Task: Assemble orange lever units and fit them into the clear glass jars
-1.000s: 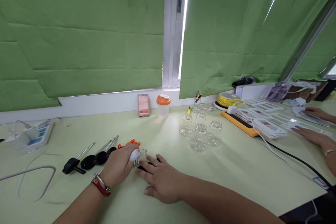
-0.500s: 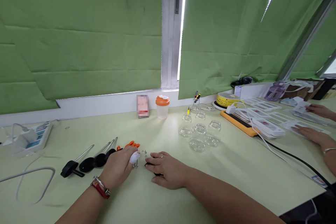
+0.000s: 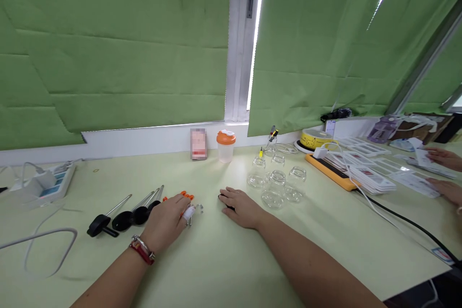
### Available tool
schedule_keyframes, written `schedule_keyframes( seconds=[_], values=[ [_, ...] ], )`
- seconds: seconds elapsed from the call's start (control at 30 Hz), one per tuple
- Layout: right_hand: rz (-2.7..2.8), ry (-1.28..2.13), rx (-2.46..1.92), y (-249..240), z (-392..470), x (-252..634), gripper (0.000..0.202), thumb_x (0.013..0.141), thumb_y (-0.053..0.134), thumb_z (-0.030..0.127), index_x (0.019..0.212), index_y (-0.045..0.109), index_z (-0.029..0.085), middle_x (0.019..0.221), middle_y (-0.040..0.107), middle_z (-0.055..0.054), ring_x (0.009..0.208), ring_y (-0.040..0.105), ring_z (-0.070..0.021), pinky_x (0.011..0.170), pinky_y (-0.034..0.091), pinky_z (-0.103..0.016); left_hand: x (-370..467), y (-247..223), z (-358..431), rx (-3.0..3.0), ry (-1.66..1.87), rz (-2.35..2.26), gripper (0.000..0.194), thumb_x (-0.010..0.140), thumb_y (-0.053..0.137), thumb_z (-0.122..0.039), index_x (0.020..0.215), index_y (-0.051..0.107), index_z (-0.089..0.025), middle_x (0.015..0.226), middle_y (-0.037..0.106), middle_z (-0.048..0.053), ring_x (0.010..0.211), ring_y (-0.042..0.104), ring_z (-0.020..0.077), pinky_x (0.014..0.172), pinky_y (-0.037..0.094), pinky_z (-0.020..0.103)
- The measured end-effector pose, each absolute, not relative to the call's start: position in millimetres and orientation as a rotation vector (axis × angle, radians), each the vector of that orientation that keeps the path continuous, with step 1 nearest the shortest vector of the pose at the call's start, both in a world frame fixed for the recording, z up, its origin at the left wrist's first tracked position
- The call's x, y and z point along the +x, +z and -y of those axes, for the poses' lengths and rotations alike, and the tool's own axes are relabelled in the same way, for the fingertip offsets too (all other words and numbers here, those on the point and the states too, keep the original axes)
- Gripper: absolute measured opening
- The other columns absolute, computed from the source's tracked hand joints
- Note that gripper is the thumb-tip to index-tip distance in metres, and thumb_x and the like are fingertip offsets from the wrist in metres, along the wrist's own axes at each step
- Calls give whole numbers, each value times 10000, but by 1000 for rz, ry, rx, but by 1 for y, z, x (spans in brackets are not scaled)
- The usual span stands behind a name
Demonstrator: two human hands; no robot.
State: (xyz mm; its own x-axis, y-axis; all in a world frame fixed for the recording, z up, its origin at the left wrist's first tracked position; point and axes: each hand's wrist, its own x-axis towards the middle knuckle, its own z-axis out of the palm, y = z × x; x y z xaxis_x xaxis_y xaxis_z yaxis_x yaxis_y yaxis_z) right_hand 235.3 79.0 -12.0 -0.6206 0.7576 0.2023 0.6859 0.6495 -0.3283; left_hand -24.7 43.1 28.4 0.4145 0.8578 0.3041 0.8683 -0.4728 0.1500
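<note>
A person's left hand (image 3: 168, 219), a white wrap on one digit, rests over small orange pieces (image 3: 187, 195) and metal screws (image 3: 189, 222) on a pale green table (image 3: 216, 269), while the right hand (image 3: 240, 207) lies palm down over a black item (image 3: 231, 208), mostly hidden beneath the fingers. Black parts with metal rods (image 3: 123, 220) lie to the left of the left hand. Clear glass jars (image 3: 277, 185) stand beyond the right hand, near an orange-lidded cup (image 3: 225, 147). At right, another person's hands (image 3: 445, 159) handle papers beside an orange-edged power strip (image 3: 330, 172) and stacked white frames (image 3: 371, 177).
</note>
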Motion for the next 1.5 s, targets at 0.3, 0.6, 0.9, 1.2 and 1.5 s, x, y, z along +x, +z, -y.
schedule_keyframes(
  seconds=[0.3,0.6,0.9,1.2,1.5],
  values=[
    [2563,279,-1088,-10,-89,238,484,890,441,335,1342,451,161,1416,420,-106,1322,350,-272,1078,292,-445,-16,17,-44,-2822,-407,1230,344,849,500,-361,1159,541,-220,1294,535,123,1195,462,280,1058,239,511],
    [2582,221,-1021,-17,-90,238,559,879,445,378,1383,382,145,1440,375,-129,1336,330,-258,1103,248,-441,-41,18,-54,-2748,-105,1361,552,834,502,-486,1319,438,-229,1445,401,118,1374,249,307,1099,4,581],
    [2559,157,-1037,-21,-90,238,585,862,450,406,1378,384,137,1446,364,-130,1340,324,-261,1106,253,-430,-42,30,-47,-2891,-32,1376,528,794,500,-208,1314,429,-262,1408,465,60,1384,237,272,1098,-27,608],
    [2539,148,-1062,-19,-87,238,583,853,464,400,1362,402,123,1446,361,-142,1342,318,-265,1100,265,-428,-40,34,-46,-2843,-42,1452,510,739,491,-141,1238,482,-245,1349,528,80,1340,336,275,1096,17,605],
    [2545,188,-1080,-19,-88,238,585,848,468,420,1353,418,130,1441,371,-138,1345,312,-265,1099,261,-426,-43,23,-52,-2838,-103,1478,494,774,495,-191,1263,450,-247,1386,486,90,1349,323,259,1102,13,592]
  ],
)
